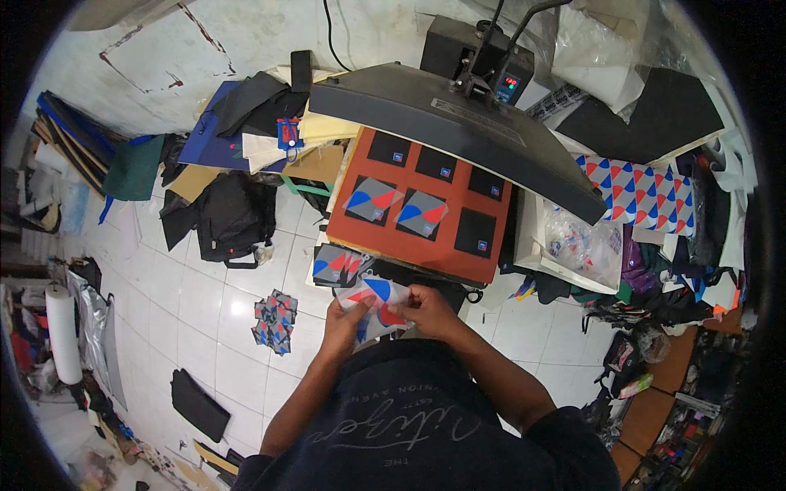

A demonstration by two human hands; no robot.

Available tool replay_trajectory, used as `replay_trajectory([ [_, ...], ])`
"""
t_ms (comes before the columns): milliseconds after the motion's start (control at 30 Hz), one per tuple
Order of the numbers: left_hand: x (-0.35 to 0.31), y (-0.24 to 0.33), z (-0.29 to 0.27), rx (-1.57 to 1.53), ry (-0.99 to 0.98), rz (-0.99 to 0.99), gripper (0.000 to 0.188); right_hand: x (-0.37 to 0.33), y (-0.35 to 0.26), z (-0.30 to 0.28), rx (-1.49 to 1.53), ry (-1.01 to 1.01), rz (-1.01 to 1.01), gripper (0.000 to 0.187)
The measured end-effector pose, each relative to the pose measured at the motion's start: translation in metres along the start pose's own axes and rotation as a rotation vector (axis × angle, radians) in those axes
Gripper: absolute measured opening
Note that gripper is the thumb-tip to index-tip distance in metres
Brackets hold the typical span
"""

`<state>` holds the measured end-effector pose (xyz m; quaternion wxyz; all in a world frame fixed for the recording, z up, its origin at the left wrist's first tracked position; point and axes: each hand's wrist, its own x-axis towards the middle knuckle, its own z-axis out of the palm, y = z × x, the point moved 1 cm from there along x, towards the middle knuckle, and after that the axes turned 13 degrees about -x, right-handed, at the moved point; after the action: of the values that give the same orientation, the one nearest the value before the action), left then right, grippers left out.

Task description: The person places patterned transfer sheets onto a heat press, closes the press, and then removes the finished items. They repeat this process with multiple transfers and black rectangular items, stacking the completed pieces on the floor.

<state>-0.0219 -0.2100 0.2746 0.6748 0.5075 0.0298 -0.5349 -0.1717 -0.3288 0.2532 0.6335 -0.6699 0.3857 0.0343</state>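
Note:
Close to my body, my left hand (345, 317) and my right hand (427, 311) both grip a pale sheet printed with red and blue shapes (379, 288), fingers pinched on its two sides. Just beyond it stands a heat press, its dark upper plate (442, 114) raised over a reddish-brown pad (434, 258). Several black fabric squares (473, 233) with small blue marks lie on the pad. Two of them carry grey, red and blue printed pieces (422, 214), set at a tilt. A stack of similar printed pieces (334, 263) sits at the pad's near left corner, beside my left hand.
On the tiled floor at left lie a pile of printed pieces (275, 321), a black folded cloth (201, 405) and a black bag (237, 214). Right of the press are a white box (565, 274) holding plastic-wrapped scraps and a patterned sheet (643, 196). A control box (512, 82) stands behind.

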Motion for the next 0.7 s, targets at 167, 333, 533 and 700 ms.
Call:
replay_trajectory([
  [167, 0.002, -0.004, 0.005, 0.012, -0.013, 0.005, 0.024, -0.010, -0.010, -0.005, 0.083, 0.128, -0.068, 0.026],
  [333, -0.002, -0.004, 0.019, -0.030, -0.029, -0.039, 0.024, -0.011, 0.000, -0.016, -0.093, 0.163, -0.038, 0.031],
  [533, -0.001, -0.012, 0.014, -0.053, -0.021, -0.019, 0.023, -0.011, 0.003, -0.020, -0.100, 0.148, -0.065, 0.031],
  [700, -0.001, -0.015, 0.013, -0.055, -0.012, 0.020, 0.021, -0.015, -0.007, -0.023, 0.011, 0.202, -0.132, 0.030],
])
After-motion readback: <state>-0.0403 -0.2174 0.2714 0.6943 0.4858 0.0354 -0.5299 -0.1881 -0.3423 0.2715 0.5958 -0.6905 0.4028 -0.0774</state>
